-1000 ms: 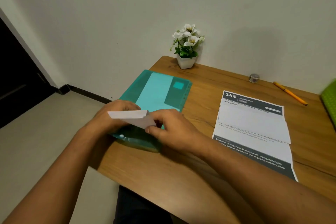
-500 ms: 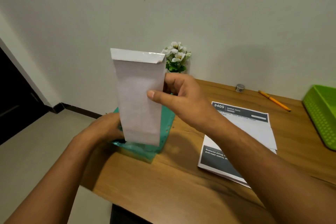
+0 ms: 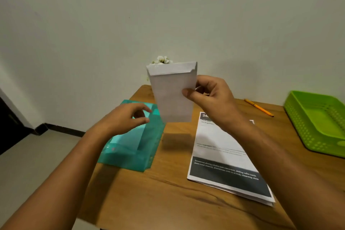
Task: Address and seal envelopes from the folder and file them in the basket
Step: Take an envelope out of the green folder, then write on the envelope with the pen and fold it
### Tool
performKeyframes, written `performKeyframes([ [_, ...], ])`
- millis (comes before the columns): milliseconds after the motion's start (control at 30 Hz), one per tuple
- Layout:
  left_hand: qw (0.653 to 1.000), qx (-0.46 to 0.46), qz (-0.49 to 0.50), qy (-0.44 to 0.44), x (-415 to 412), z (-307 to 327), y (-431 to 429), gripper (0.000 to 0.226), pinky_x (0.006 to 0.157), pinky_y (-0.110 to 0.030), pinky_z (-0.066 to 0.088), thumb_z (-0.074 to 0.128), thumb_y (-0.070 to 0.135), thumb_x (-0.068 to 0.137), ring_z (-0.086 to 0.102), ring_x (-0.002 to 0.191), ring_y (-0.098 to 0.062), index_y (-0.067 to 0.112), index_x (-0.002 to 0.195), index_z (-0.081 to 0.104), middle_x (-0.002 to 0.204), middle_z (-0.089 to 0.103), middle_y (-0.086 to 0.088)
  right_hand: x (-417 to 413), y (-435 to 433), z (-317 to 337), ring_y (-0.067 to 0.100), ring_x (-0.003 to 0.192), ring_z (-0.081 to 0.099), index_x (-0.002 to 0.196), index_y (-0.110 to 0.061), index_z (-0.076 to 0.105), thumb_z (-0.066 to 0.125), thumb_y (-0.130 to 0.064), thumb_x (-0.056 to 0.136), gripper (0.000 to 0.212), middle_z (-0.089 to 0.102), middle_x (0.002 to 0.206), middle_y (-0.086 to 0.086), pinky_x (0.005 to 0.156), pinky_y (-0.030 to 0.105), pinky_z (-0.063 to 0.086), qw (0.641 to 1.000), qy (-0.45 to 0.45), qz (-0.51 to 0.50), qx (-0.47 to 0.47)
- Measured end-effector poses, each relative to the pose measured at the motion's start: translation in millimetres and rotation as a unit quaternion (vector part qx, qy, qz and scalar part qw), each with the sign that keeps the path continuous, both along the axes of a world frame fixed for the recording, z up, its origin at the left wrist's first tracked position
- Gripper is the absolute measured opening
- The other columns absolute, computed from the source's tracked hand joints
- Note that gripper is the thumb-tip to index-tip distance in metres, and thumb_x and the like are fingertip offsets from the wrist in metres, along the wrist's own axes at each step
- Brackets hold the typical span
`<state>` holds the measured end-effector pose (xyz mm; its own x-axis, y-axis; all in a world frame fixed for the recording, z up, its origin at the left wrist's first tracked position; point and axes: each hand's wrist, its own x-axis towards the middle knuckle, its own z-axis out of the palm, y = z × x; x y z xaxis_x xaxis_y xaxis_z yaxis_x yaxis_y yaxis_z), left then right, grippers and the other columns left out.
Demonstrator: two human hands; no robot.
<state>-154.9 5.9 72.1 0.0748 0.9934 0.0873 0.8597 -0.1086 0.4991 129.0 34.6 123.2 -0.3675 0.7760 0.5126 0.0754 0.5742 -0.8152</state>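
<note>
right hand (image 3: 211, 95): thumb and fingers pinching the white envelope (image 3: 172, 95) by its right edge, upright in the air above my desk (image 3: 168, 192)
left hand (image 3: 127, 117): fingers loosely curled, holding nothing, hovering over the teal folder (image 3: 134, 151)
basket (image 3: 317, 117): green, far right, well apart from the envelope

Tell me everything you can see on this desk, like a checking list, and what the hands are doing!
Surface: wooden table.
Job's things: white envelope upright in the air, flap end up; teal folder on the table's left; green basket at the right edge; orange pen at the back.
Clutter: printed sheets in the middle; white flowers peeking over the envelope.
Hands: right hand pinches the envelope's side; left hand hovers over the folder, holding nothing.
Cables: nothing seen.
Surroundings: plain wall, pale floor, dark doorway at left.
</note>
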Motion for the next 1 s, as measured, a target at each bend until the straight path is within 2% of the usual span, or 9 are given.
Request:
performKeyframes([
  [133, 0.974, -0.001, -0.063, -0.216, 50, 6, 18, 0.028, 0.078, -0.034, 0.059, 0.052, 0.029, 0.107, 0.073, 0.084, -0.018, 0.046, 0.129, 0.054, 0.091, 0.077, -0.004, 31, 12, -2, 0.006, 0.073, 0.058, 0.107, -0.023, 0.077, 0.071, 0.000, 0.094, 0.027, 0.076, 0.089, -0.008, 0.069, 0.021, 0.052, 0.999, 0.013, -0.046, 0.012],
  [233, 0.926, -0.033, -0.073, -0.370, 88, 5, 29, 0.027, 0.073, -0.032, 0.059, 0.043, 0.031, 0.110, 0.072, 0.086, -0.023, 0.032, 0.133, 0.057, 0.100, 0.076, -0.012, 54, 17, -10, 0.001, 0.077, 0.062, 0.099, -0.029, 0.076, 0.071, 0.002, 0.093, 0.033, 0.075, 0.084, -0.018, 0.066, 0.021, 0.054, 0.996, 0.024, -0.083, -0.001],
  [333, 0.888, -0.069, -0.087, -0.447, 118, -1, 38, 0.031, 0.081, -0.034, 0.060, 0.047, 0.032, 0.108, 0.071, 0.093, -0.022, 0.017, 0.124, 0.070, 0.113, 0.075, -0.015, 74, 21, -27, 0.011, 0.087, 0.068, 0.095, -0.016, 0.078, 0.070, 0.006, 0.092, 0.024, 0.076, 0.095, 0.003, 0.072, 0.034, 0.059, 0.992, 0.041, -0.111, -0.038],
  [467, 0.852, -0.085, -0.072, -0.512, 149, -16, 44, 0.026, 0.085, -0.033, 0.059, 0.064, 0.021, 0.099, 0.072, 0.098, -0.021, 0.011, 0.121, 0.075, 0.115, 0.075, -0.014, 92, 21, -53, 0.014, 0.102, 0.071, 0.095, -0.002, 0.077, 0.059, 0.026, 0.083, 0.035, 0.071, 0.116, 0.013, 0.076, 0.025, 0.058, 0.983, 0.076, -0.137, -0.096],
  [633, 0.851, -0.070, -0.039, -0.520, 164, -36, 54, 0.027, 0.067, -0.018, 0.055, 0.071, 0.005, 0.092, 0.072, 0.076, -0.007, 0.007, 0.120, 0.074, 0.100, 0.078, -0.006, 103, 19, -83, 0.014, 0.097, 0.074, 0.123, -0.010, 0.068, 0.067, 0.006, 0.094, 0.033, 0.075, 0.112, -0.005, 0.067, 0.027, 0.060, 0.950, 0.132, -0.169, -0.225],
  [767, 0.877, -0.068, -0.001, -0.476, 169, -53, 63, 0.030, 0.078, -0.024, 0.060, 0.074, 0.006, 0.091, 0.073, 0.100, -0.013, 0.017, 0.119, 0.075, 0.108, 0.077, 0.001, 106, 18, -105, 0.029, 0.091, 0.077, 0.127, -0.011, 0.064, 0.068, -0.008, 0.098, 0.029, 0.078, 0.110, 0.011, 0.080, 0.050, 0.065, 0.905, 0.193, -0.143, -0.351],
  [833, 0.911, -0.051, 0.012, -0.409, 167, -64, 71, 0.033, 0.086, -0.030, 0.061, 0.077, 0.015, 0.091, 0.070, 0.106, -0.015, 0.025, 0.122, 0.074, 0.109, 0.074, 0.004, 104, 20, -112, 0.033, 0.089, 0.075, 0.122, -0.010, 0.065, 0.063, -0.010, 0.102, 0.021, 0.078, 0.107, 0.014, 0.075, 0.047, 0.066, 0.883, 0.220, -0.138, -0.392],
  [933, 0.952, -0.030, 0.025, -0.304, 167, -70, 78, 0.039, 0.080, -0.018, 0.053, 0.076, 0.022, 0.093, 0.064, 0.107, -0.010, 0.028, 0.131, 0.068, 0.118, 0.067, 0.009, 101, 26, -120, 0.031, 0.081, 0.076, 0.126, -0.011, 0.062, 0.055, -0.017, 0.108, 0.021, 0.073, 0.108, 0.020, 0.057, 0.036, 0.064, 0.860, 0.240, -0.152, -0.424],
  [1000, 0.965, -0.026, 0.041, -0.257, 167, -74, 84, 0.043, 0.089, -0.020, 0.050, 0.075, 0.024, 0.093, 0.058, 0.118, -0.009, 0.029, 0.135, 0.065, 0.129, 0.061, 0.012, 99, 29, -122, 0.027, 0.074, 0.077, 0.135, -0.012, 0.056, 0.053, -0.019, 0.109, 0.028, 0.070, 0.103, 0.019, 0.059, 0.038, 0.065, 0.857, 0.236, -0.154, -0.431],
])
